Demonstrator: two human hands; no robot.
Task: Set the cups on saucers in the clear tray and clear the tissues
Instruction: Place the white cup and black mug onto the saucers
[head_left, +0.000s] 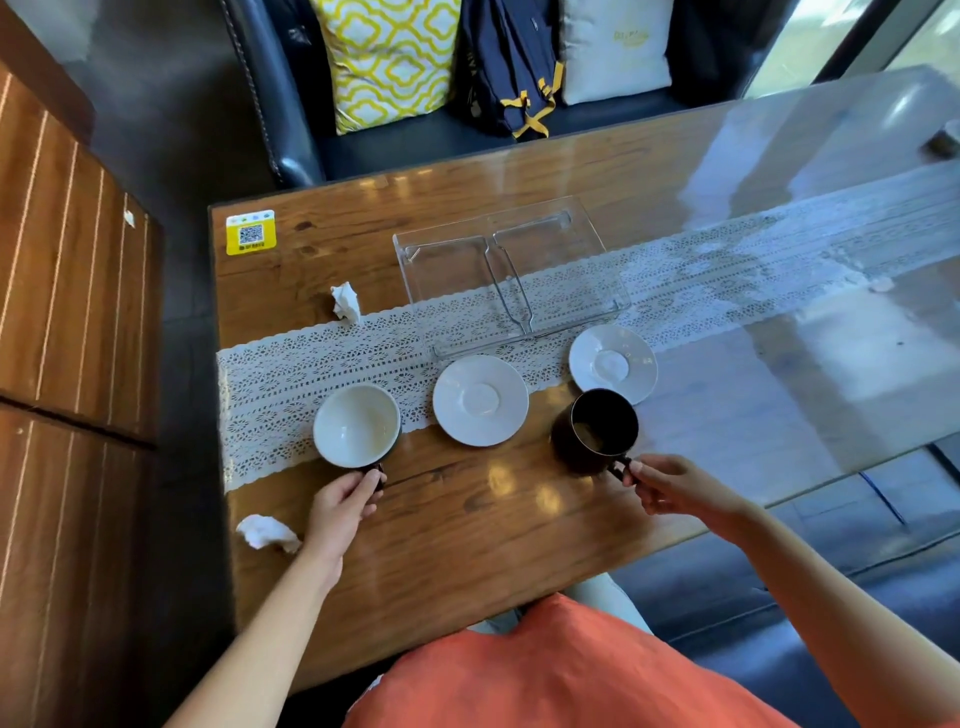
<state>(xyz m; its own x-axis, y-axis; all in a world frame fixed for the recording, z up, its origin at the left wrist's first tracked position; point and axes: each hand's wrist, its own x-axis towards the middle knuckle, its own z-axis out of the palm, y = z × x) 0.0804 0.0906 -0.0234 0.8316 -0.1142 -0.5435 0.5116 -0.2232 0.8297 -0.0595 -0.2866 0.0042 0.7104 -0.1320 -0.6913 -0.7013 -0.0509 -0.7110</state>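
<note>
Head view: left hand (340, 506) is pinching the white-lined cup (356, 425) handle, right hand (675, 488) the black cup (597, 431) handle (both grips clamped), near the bench (467, 545) front edge.

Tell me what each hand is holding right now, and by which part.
The left hand pinches the handle of the white-lined cup; the right hand pinches the handle of the black cup. Both cups look to be resting on the table.

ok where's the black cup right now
Head view, right of centre: the black cup stands on the wooden table, touching the right saucer's near edge, right hand at its handle.
</note>
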